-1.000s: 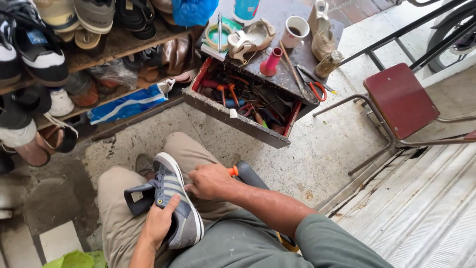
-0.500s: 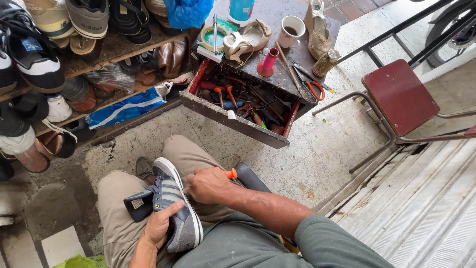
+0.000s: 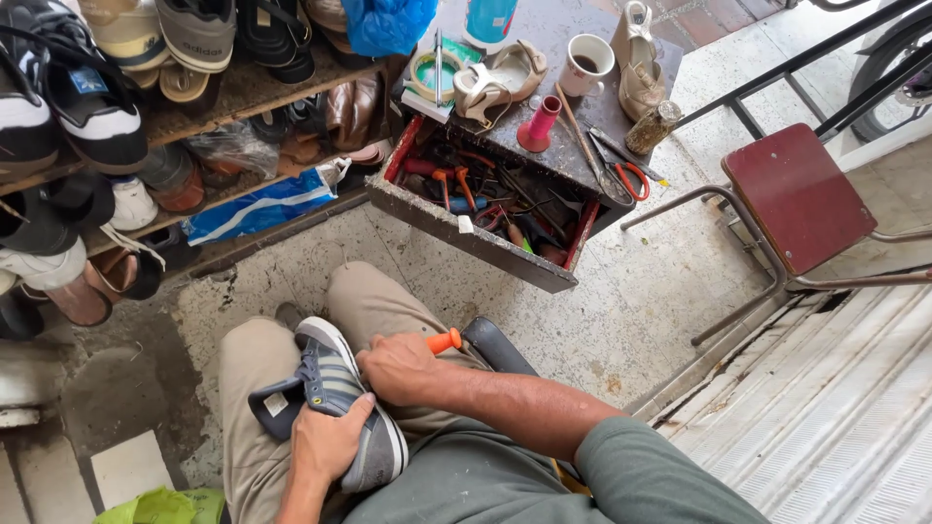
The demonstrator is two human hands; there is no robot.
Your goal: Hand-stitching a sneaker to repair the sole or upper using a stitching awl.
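Observation:
A grey sneaker with pale stripes [image 3: 335,388] lies across my lap, toe pointing away from me. My left hand [image 3: 325,442] clasps its heel and side from below. My right hand [image 3: 400,367] is closed around a tool with an orange handle [image 3: 445,341], pressed against the sneaker's upper near the opening. The tool's working tip is hidden by the hand and the sneaker. My knees in beige trousers [image 3: 364,296] frame the sneaker.
An open drawer of hand tools [image 3: 485,199] juts out ahead under a worktop [image 3: 573,24] with a mug, a pink spool, scissors and beige shoes. Shelves of shoes [image 3: 126,87] stand at the left. A red metal chair [image 3: 796,199] stands at the right.
The sneaker and both hands have stayed in nearly the same place on my lap. The view has shifted slightly.

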